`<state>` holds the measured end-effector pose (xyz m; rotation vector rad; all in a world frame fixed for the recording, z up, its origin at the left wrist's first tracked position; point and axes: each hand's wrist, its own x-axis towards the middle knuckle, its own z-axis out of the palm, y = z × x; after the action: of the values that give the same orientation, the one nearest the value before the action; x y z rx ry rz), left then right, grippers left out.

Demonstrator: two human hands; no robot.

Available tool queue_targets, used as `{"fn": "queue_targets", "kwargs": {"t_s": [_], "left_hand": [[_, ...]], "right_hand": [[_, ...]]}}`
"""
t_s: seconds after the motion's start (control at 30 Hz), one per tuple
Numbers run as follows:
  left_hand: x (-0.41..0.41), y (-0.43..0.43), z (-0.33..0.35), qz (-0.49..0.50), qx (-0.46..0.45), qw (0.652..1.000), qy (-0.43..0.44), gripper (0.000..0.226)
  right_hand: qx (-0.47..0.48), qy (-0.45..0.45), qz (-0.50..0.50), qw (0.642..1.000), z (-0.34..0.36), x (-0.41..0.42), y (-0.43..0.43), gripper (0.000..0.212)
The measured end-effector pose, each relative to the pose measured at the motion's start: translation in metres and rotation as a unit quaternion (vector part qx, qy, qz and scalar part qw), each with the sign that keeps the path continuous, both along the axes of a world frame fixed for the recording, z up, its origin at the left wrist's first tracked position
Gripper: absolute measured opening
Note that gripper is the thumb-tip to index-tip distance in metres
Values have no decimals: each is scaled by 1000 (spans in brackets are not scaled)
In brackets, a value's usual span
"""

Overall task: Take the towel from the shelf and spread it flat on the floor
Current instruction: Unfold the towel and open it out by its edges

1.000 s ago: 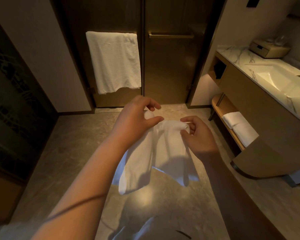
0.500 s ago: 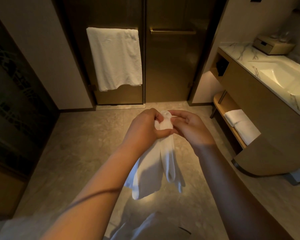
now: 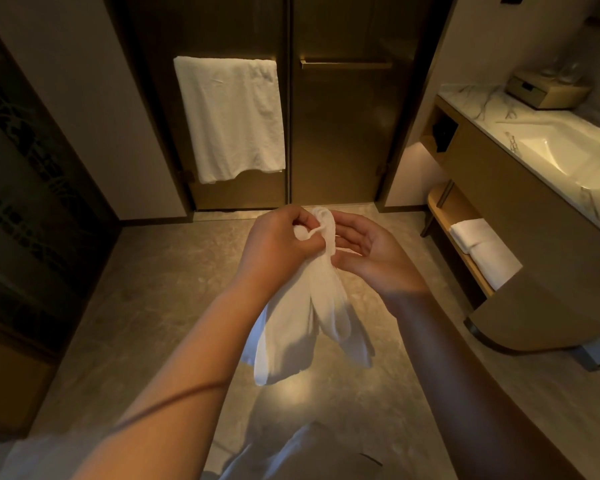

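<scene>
A small white towel (image 3: 309, 320) hangs bunched in the air above the stone floor (image 3: 153, 306), in the middle of the view. My left hand (image 3: 274, 247) is shut on its top edge. My right hand (image 3: 371, 254) is beside it with fingers spread, palm up, touching the cloth at the fingertips but not clearly gripping it. The towel's lower folds dangle below both hands. The low wooden shelf (image 3: 444, 209) under the vanity at the right holds folded white towels (image 3: 482, 251).
A large white towel (image 3: 231, 116) hangs on a bar on the dark door straight ahead. A marble vanity with a sink (image 3: 555, 154) and a box (image 3: 548, 90) fills the right side. A dark patterned panel (image 3: 25, 202) lines the left.
The hands came together from holding the towel spread apart. The towel collapsed into a narrow bunch. My right hand let go of its pinch and opened its fingers.
</scene>
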<state>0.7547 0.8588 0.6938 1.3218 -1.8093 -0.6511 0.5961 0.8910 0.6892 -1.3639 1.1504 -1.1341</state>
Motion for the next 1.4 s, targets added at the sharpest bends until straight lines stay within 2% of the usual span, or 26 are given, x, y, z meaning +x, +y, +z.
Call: {"fn": "queue_targets", "kwargs": {"t_s": [0.2, 0.3, 0.43, 0.53, 0.6, 0.77, 0.9, 0.97, 1.03, 1.13, 1.27, 1.4], "left_hand": [[7, -7, 6, -17, -5, 1000, 20, 8], [9, -8, 7, -28, 5, 999, 27, 6], [13, -9, 8, -33, 18, 998, 52, 11], [16, -9, 9, -31, 23, 997, 63, 5], [16, -7, 10, -34, 25, 997, 69, 5], [12, -3, 13, -55, 40, 995, 68, 6], [15, -1, 17, -84, 51, 994, 49, 16], [16, 0, 17, -98, 51, 993, 42, 10], [17, 0, 16, -105, 51, 992, 40, 6], [18, 0, 15, -111, 54, 992, 37, 14], [23, -1, 16, -113, 43, 992, 32, 23], [28, 5, 14, -130, 50, 990, -32, 35]], "right_hand": [[-16, 12, 53, 998, -7, 1, 9, 73], [-18, 28, 73, 997, -7, -2, 10, 73], [-10, 0, 78, 997, -12, -3, 12, 69], [-12, -24, 87, 996, -16, -1, 15, 67], [-28, -15, 69, 997, -16, 4, 16, 71], [-95, 55, -60, 992, -17, 23, 17, 81], [-111, 119, -92, 982, -12, 21, 12, 90], [-112, 139, -95, 979, -9, 19, 8, 84], [-122, 160, -85, 976, -6, 17, 5, 63], [-122, 177, -83, 973, -4, 18, 2, 41], [-123, 170, -137, 968, -4, 22, 1, 29], [-135, 132, -180, 965, 4, 18, -2, 28]]}}
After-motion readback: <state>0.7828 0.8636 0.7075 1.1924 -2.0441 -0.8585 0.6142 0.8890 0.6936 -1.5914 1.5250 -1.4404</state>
